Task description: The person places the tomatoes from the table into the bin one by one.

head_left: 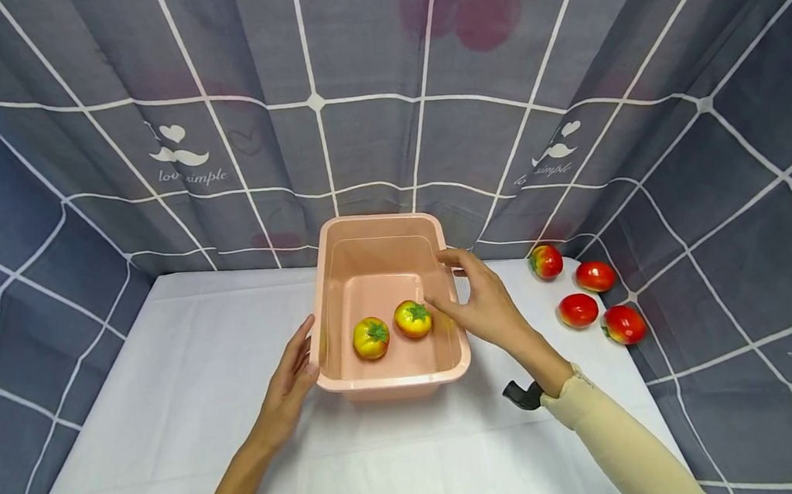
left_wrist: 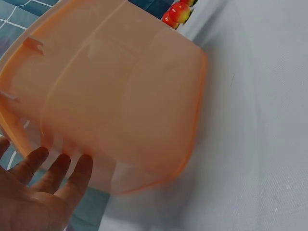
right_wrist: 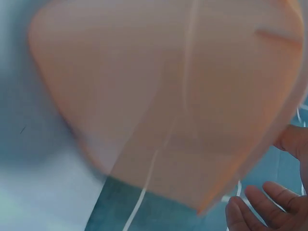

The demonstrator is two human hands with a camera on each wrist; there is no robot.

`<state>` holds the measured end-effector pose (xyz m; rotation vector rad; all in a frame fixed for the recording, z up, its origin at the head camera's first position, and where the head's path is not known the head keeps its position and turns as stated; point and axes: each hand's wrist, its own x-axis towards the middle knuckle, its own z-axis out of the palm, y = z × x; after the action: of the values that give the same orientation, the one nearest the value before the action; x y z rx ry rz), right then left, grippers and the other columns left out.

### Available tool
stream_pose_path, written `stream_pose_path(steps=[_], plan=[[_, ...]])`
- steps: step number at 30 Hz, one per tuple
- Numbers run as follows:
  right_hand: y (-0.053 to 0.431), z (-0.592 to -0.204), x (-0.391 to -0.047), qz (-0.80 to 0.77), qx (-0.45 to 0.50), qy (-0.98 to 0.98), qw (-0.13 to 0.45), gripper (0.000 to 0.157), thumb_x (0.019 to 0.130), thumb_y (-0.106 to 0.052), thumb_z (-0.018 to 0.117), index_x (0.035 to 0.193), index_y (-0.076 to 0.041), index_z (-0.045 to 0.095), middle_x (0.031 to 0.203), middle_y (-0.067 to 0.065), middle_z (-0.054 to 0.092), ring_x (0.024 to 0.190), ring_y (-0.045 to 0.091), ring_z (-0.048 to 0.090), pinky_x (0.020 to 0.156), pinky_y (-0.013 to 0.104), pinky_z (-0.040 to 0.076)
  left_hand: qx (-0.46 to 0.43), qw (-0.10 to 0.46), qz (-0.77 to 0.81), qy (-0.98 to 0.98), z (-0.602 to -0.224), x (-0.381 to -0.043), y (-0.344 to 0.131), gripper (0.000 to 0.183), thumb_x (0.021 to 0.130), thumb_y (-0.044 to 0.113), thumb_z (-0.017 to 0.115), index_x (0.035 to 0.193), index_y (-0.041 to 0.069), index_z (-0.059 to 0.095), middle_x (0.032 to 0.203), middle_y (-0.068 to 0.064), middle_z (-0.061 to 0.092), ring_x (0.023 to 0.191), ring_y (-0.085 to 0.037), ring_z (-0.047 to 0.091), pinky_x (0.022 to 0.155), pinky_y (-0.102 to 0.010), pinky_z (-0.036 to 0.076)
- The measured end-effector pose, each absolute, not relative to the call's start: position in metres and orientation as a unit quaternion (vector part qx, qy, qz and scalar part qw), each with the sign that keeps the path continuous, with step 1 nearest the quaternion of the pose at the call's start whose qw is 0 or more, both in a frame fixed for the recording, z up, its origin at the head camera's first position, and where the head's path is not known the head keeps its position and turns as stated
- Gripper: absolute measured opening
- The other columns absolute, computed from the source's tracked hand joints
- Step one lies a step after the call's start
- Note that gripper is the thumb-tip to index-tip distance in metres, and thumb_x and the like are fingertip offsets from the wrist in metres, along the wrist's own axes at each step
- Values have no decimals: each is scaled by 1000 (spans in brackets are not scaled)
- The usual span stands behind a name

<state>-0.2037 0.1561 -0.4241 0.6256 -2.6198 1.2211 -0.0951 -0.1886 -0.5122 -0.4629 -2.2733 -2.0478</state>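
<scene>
A pink plastic bin [head_left: 390, 375] stands at the middle of the white table in the head view. Inside lie two yellow-red tomatoes with green tops, one at left [head_left: 371, 338] and one at right [head_left: 412, 319]. My left hand [head_left: 288, 383] rests against the bin's left side; its fingers [left_wrist: 72, 180] look extended along the outer wall in the left wrist view. At the right rim, my right hand [head_left: 487, 306] has its thumb reaching over the inside. Its other fingers [right_wrist: 269, 207] are loosely bent outside, apart from the wall in the right wrist view.
Several red tomatoes [head_left: 578, 310] lie at the table's right edge. A grey checked curtain [head_left: 374, 148] rises behind the table and along both sides. White cloth [head_left: 172, 420] covers the tabletop.
</scene>
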Motion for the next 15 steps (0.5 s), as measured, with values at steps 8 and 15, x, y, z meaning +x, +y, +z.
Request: stream_pose_path(steps=[8,15], plan=[[195,-439,-205,425,153,-882,135,63,90,-25,89,143,-6,59,143,13,67,134,34,64,114,54,54,-148,24,-664,-733,-511,-95,-189,67,113,9,44,173,28,22,172,-18,37,154,-15,48,117,-15,46],[237,-456,-205,429,86,-886,151,65,92,-25,87,145,-4,57,144,18,66,133,38,63,116,58,52,-147,20,-661,-736,-509,-95,-188,67,113,10,44,174,29,22,173,-16,36,153,-9,48,115,-14,46]])
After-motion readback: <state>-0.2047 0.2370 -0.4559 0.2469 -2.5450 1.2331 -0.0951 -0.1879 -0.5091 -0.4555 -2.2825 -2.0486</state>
